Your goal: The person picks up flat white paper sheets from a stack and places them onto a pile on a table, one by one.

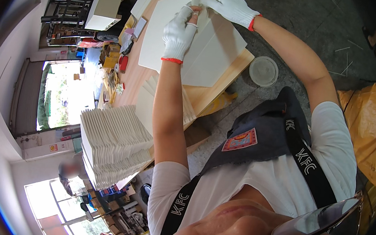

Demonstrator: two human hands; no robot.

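Observation:
Both my hands wear white knit gloves with red cuffs. My left hand (178, 34) and my right hand (229, 6) meet at the far edge of a large white paper sheet (212, 52) that lies on a wooden table (208, 90). The fingers of both hands pinch a folded corner of the sheet. Further white sheets (160, 28) lie under it and to its left.
A tall stack of folded white sheets (113, 142) stands at the table's near left. A round white lid (263, 71) lies on the floor to the right, and yellow bags (371, 121) are heaped farther right. Small items (121, 61) clutter the table's left edge. Another person (72, 172) is at the lower left.

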